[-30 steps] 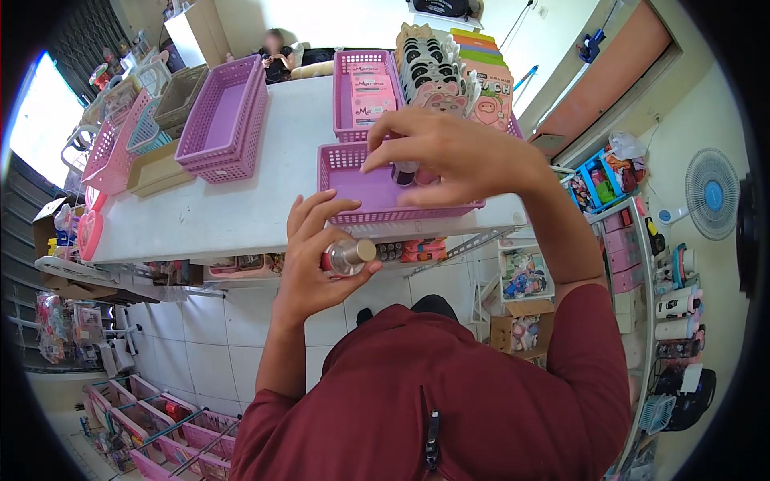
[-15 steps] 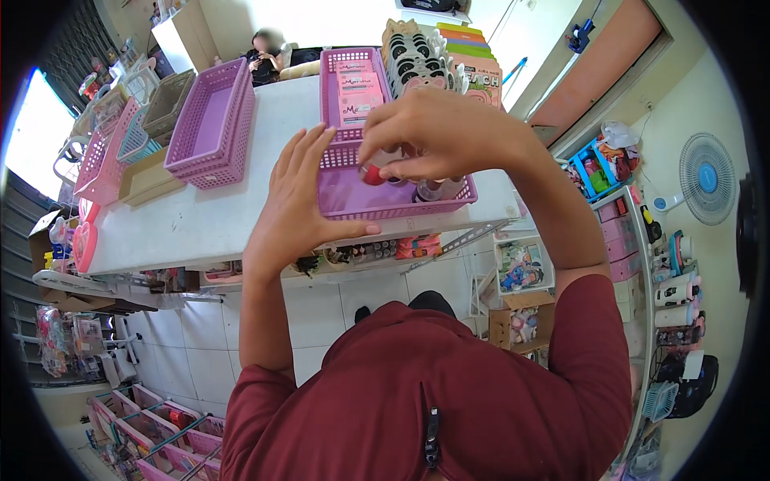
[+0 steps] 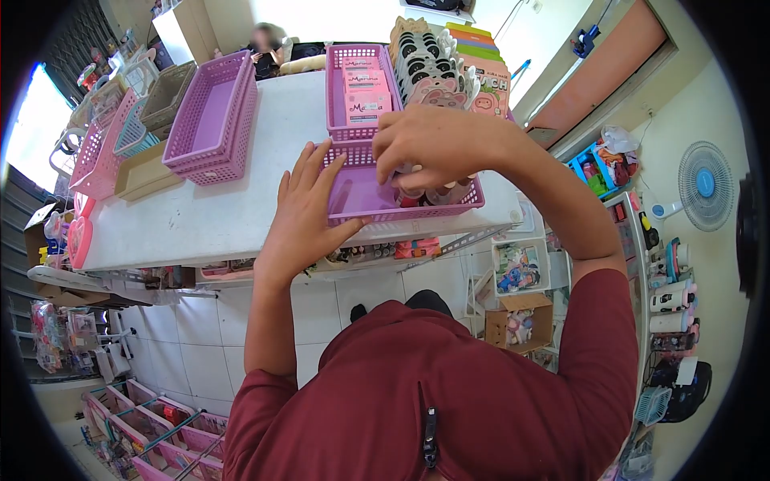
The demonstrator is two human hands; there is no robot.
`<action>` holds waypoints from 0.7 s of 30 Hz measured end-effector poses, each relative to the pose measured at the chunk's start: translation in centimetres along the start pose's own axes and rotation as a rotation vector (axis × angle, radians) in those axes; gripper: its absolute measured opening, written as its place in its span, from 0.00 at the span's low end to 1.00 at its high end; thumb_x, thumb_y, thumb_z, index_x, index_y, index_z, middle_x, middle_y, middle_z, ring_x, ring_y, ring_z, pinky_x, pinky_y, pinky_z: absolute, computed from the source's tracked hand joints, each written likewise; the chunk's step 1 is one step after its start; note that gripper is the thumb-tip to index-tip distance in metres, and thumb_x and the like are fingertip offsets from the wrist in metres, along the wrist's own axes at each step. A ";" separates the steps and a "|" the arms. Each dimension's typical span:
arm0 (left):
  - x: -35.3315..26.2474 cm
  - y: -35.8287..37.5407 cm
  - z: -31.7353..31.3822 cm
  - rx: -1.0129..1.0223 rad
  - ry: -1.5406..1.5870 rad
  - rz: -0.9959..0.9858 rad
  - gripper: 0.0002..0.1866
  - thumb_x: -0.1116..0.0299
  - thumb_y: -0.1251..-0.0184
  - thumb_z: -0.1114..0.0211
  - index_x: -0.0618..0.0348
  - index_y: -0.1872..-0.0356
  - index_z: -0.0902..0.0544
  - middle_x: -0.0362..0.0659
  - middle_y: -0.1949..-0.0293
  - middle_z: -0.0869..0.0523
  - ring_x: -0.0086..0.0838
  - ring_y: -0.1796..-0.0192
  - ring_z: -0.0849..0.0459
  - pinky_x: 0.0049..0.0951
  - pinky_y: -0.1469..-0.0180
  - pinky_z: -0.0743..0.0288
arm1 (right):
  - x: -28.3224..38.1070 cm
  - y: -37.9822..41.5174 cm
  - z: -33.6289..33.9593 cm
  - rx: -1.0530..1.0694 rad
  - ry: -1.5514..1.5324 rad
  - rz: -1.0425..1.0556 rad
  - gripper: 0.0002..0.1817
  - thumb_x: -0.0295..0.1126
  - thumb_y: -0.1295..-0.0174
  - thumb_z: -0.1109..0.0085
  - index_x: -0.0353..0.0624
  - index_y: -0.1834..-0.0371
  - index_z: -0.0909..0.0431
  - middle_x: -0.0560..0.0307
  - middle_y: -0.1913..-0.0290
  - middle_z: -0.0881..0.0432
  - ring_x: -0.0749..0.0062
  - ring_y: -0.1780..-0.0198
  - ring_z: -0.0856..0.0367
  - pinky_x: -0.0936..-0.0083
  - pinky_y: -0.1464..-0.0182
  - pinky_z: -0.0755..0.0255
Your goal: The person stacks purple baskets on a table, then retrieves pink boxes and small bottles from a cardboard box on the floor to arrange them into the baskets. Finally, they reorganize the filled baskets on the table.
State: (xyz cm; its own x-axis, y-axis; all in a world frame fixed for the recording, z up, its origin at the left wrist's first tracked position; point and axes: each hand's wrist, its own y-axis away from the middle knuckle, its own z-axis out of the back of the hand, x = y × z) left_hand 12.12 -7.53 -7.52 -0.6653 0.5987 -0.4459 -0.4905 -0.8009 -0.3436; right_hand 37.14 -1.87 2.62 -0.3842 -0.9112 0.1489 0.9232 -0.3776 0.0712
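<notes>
A purple basket (image 3: 409, 214) lies crosswise near the front edge of the white table (image 3: 216, 232). My left hand (image 3: 305, 204) rests at its left end, fingers spread, with the thumb along the front rim. Bent over the basket's right half is my right hand (image 3: 413, 152), its fingers closed around something at a red-topped small item (image 3: 411, 197); the fingers partly hide it. Several clear, round-looking items (image 3: 451, 193) sit at the basket's right end. Directly behind stands another purple basket (image 3: 331, 88) with pink boxes (image 3: 367, 104) marked "Marina" or similar.
Stacked purple baskets (image 3: 210, 120) and a beige tray (image 3: 144, 178) stand on the left of the table. Panda-faced items (image 3: 425, 68) and colourful booklets (image 3: 487, 80) are at the back right. A person (image 3: 265, 56) sits beyond the table.
My right hand has lowered into the basket, bringing the red-topped item down and rightward beside the clear items. My left hand has shifted slightly right. The view has moved a little.
</notes>
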 end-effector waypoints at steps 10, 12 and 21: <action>-0.3 0.0 0.4 0.013 -0.049 0.002 0.46 0.51 0.42 0.22 0.59 0.24 0.30 0.54 0.18 0.39 0.52 0.15 0.47 0.68 0.22 0.47 | 1.0 -3.0 -2.4 0.449 0.189 -0.216 0.10 0.35 0.46 0.36 0.46 0.65 0.08 0.50 0.65 0.11 0.50 0.60 0.11 0.54 0.55 0.18; -0.5 -0.1 0.5 0.050 -0.055 0.050 0.47 0.53 0.42 0.21 0.56 0.22 0.31 0.52 0.17 0.41 0.52 0.14 0.49 0.61 0.19 0.51 | 1.4 -3.1 -1.9 0.441 0.200 -0.228 0.10 0.35 0.48 0.35 0.47 0.66 0.08 0.50 0.67 0.10 0.50 0.61 0.11 0.53 0.56 0.18; -3.1 0.4 1.7 -0.183 0.043 -0.088 0.49 0.49 0.48 0.16 0.59 0.26 0.27 0.56 0.20 0.35 0.54 0.17 0.41 0.61 0.21 0.44 | 3.2 7.7 2.9 -0.573 -0.130 -0.178 0.15 0.36 0.33 0.33 0.41 0.48 0.12 0.53 0.49 0.11 0.58 0.48 0.12 0.68 0.43 0.20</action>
State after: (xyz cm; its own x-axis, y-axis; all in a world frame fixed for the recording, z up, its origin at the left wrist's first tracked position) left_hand 13.04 -9.70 -4.90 -0.5977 0.6692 -0.4414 -0.4322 -0.7327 -0.5257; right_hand 43.00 -7.17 6.54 -0.4974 -0.8119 0.3055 0.6885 -0.5837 -0.4304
